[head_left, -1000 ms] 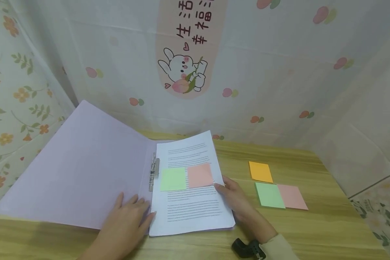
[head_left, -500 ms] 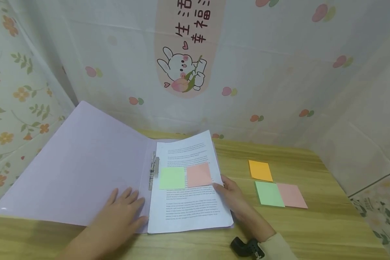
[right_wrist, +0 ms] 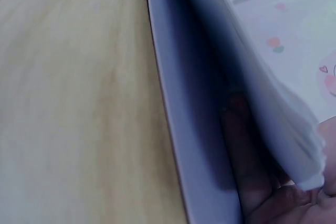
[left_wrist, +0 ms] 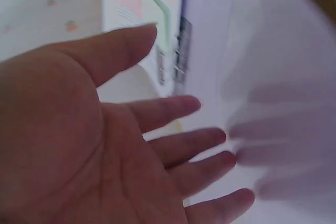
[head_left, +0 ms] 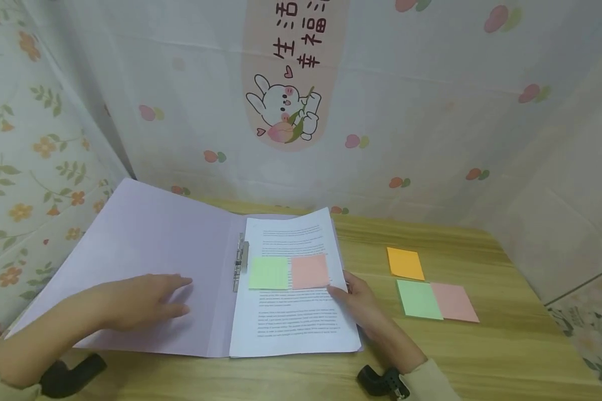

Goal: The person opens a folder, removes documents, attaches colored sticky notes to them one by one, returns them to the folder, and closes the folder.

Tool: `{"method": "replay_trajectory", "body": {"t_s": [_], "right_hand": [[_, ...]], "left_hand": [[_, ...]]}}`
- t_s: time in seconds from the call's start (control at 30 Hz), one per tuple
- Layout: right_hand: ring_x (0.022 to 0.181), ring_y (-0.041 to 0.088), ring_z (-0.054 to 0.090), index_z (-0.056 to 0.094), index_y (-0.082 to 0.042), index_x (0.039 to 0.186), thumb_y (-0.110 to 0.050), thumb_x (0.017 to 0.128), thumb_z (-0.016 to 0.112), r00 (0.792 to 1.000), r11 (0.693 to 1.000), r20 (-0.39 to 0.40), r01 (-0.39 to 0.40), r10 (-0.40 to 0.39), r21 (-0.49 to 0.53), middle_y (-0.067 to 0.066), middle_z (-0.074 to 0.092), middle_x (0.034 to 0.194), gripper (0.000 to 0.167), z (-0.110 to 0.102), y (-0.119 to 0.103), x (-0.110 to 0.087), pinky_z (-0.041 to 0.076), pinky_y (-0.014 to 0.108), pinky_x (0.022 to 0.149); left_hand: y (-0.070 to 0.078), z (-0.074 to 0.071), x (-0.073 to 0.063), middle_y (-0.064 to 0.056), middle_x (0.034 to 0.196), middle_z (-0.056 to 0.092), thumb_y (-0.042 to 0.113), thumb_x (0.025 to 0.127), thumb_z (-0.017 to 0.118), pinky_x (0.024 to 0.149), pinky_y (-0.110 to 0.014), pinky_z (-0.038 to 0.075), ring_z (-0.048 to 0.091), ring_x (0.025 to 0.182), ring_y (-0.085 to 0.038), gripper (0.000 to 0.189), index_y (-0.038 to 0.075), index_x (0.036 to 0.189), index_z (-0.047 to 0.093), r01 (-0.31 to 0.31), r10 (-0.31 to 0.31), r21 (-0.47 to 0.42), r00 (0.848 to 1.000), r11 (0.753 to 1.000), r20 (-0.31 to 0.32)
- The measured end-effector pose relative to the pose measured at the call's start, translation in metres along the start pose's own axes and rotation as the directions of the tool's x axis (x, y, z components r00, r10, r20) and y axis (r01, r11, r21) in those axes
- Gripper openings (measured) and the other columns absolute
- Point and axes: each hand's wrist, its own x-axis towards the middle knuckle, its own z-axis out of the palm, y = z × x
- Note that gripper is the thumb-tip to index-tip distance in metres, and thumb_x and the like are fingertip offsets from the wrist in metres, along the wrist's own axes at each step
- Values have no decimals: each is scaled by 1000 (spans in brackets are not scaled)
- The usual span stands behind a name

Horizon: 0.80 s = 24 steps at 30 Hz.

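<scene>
A purple folder (head_left: pixel 165 234) lies spread on the table, its left cover slightly raised at the far corner. On its right half rests a stack of printed sheets (head_left: pixel 296 323), bearing a green sticky note (head_left: pixel 268 273) and a pink sticky note (head_left: pixel 309 271). Beside the sheets' left edge is a metal clip (head_left: pixel 241 262). My right hand (head_left: pixel 363 306) grips the stack's right edge, thumb on top; the right wrist view shows fingers (right_wrist: pixel 244 150) underneath, between paper and folder. My left hand (head_left: pixel 140 301) is over the left cover, fingers spread, holding nothing; the left wrist view shows its palm (left_wrist: pixel 105 140).
To the right on the wooden table (head_left: pixel 511 351) lie an orange sticky pad (head_left: pixel 405 263), a green sticky pad (head_left: pixel 419 299) and a pink one (head_left: pixel 455 302). A patterned cloth (head_left: pixel 406 111) hangs behind the table.
My left hand has moved left, away from the folder's spine, and turned over the cover. The cover has come down lower. My right hand keeps its grip on the sheets.
</scene>
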Motion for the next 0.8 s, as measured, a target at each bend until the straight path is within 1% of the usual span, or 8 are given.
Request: {"method": "replay_trajectory", "body": {"t_s": [0.07,0.2,0.27,0.37,0.53,0.6,0.7,0.8], "right_hand": [[86,20,74,47,-13,150,-11,103,55,1000,1000,-1,1,-1,0,11,73,106,48,0,0,0,61,30,72],[84,20,74,46,-14,151,-11,103,54,1000,1000,25,18,-18,1,11,74,106,48,-3,0,0,61,29,71],[84,19,74,45,-13,152,-12,104,53,998,999,52,33,-34,5,13,73,107,49,-3,1,0,60,29,71],[85,19,73,41,-11,153,-12,104,52,995,998,82,53,-54,14,15,72,110,50,-6,2,0,60,28,71],[86,19,73,41,-11,154,-13,104,52,995,998,78,56,-56,13,16,72,112,51,-8,2,0,60,28,71],[87,19,73,41,-12,154,-13,105,52,995,998,82,58,-58,7,16,72,112,50,-7,2,-1,60,28,72],[87,19,73,40,-11,154,-13,105,52,994,998,89,57,-57,7,16,72,113,51,-7,1,-1,60,28,72],[87,19,73,38,-10,155,-14,105,53,994,998,97,58,-59,14,16,72,113,52,-6,0,-2,60,27,72]], "left_hand": [[1,-8,8,-31,148,50,45,98,61,111,-67,37,44,139,-53,71,-5,145,47,-4,4,-7,1000,1000,21],[13,-17,33,-30,149,49,40,98,61,115,-64,36,43,141,-50,69,-7,146,45,22,-22,13,1000,1000,-2],[19,-19,47,-30,152,46,37,100,59,118,-62,34,40,143,-49,69,-8,148,42,36,-35,36,999,999,-20],[28,-19,70,-31,156,39,30,102,55,121,-59,30,35,147,-48,66,-10,151,35,39,-38,58,999,998,-33],[38,-17,103,-28,162,28,19,106,40,125,-55,23,26,152,-44,61,-11,155,22,58,-55,35,996,998,-70],[38,-16,113,-28,162,28,16,106,37,125,-54,23,26,153,-43,59,-12,155,20,60,-56,39,994,997,-97],[37,-13,124,-28,162,29,13,105,39,125,-53,24,27,152,-42,58,-12,155,21,60,-55,39,991,997,-121],[37,-12,130,-26,160,35,11,104,42,125,-53,25,31,151,-41,57,-9,155,26,94,-90,29,988,995,-124]]}}
